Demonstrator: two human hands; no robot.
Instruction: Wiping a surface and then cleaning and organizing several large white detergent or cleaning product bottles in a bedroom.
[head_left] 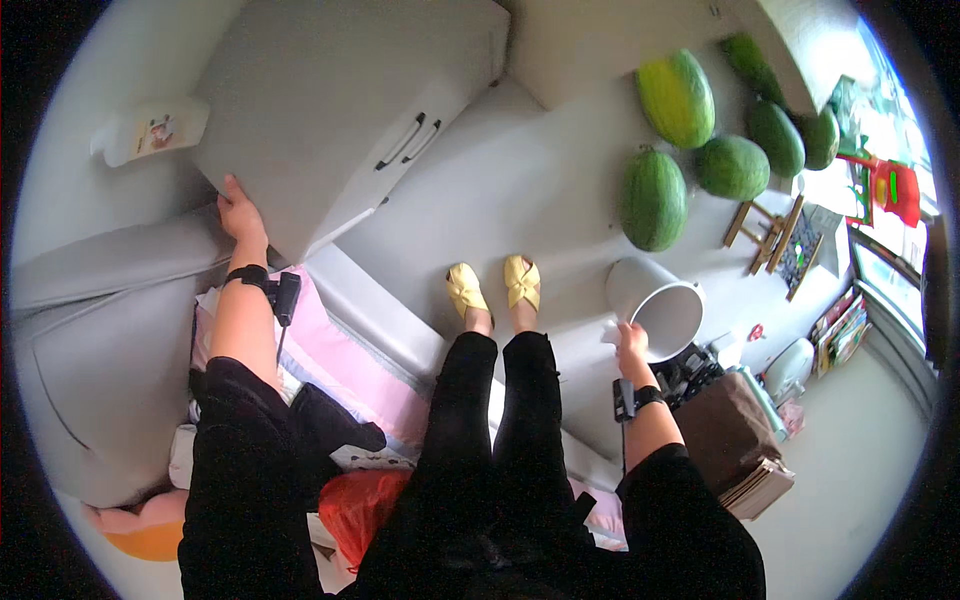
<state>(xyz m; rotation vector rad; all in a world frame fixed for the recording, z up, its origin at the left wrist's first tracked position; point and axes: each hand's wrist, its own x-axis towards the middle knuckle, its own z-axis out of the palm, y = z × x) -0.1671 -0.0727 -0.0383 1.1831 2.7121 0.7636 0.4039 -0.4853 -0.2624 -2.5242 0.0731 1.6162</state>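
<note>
My left hand (241, 214) lies at the near corner of a grey cabinet (310, 90), fingers outstretched and nothing visibly held. The cabinet has two dark handles on its front. Beyond that hand, a white pack (160, 133) with a small printed picture is at the cabinet's left edge. On the right, my right hand (632, 347) is closed on a small white wad (610, 332) that looks like tissue. It overlaps the near left rim of a white bin (640, 283), whose round mouth faces up toward me; whether it touches the rim I cannot tell.
Several watermelons (655, 200) lie on the floor at the far right, near a small wooden stool (768, 238). A brown box (725, 425) stands right of my right arm. Beside my legs are pink bedding (375, 385) and a red plastic bag (362, 505).
</note>
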